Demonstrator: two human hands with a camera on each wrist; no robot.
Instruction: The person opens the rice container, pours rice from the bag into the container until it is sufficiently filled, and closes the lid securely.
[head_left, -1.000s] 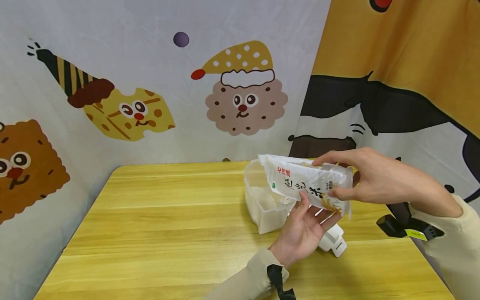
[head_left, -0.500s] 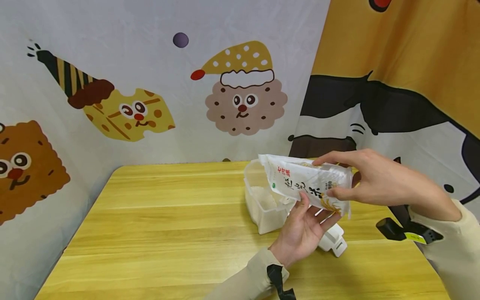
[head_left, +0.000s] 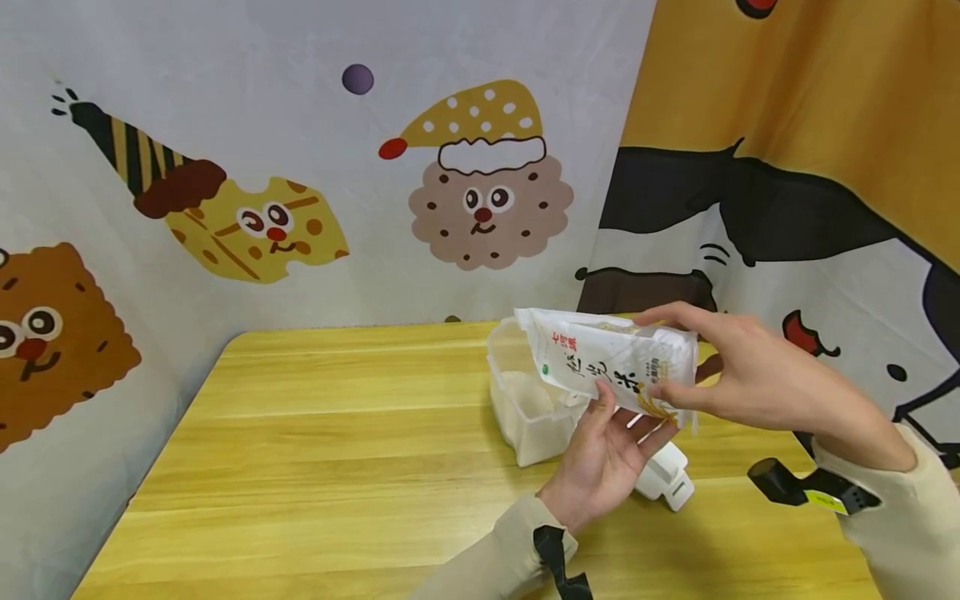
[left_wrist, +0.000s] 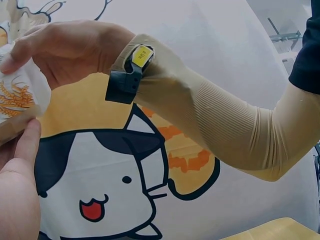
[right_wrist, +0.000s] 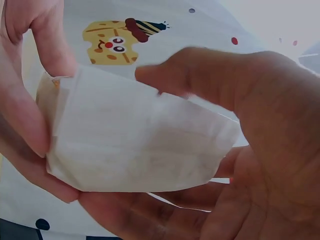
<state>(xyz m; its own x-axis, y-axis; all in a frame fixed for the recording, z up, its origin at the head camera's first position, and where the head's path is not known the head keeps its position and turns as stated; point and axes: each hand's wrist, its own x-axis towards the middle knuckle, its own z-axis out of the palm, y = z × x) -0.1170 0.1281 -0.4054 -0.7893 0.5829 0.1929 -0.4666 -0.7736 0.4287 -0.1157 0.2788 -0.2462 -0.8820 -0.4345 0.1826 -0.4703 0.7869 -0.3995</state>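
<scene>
Both hands hold a white printed rice bag (head_left: 600,354), tilted with its left end over a clear plastic container (head_left: 528,446). White rice (head_left: 528,396) lies inside the container. My left hand (head_left: 600,471) supports the bag from below, thumb on its front and fingers underneath. From the right, my right hand (head_left: 765,371) grips the bag's other end between thumb and fingers. The right wrist view shows the bag's pale end (right_wrist: 145,135) between both hands. In the left wrist view, printed golden rice ears (left_wrist: 17,97) show on the bag beside the right hand.
A white plastic lid (head_left: 666,477) lies on the wooden table (head_left: 337,467), right of the container and partly behind the left hand. A cartoon-printed cloth (head_left: 285,108) hangs behind the table and along its sides.
The right hand and its end of the bag have shifted slightly left, and the right wrist has lowered a little. The left hand stays almost in place.
</scene>
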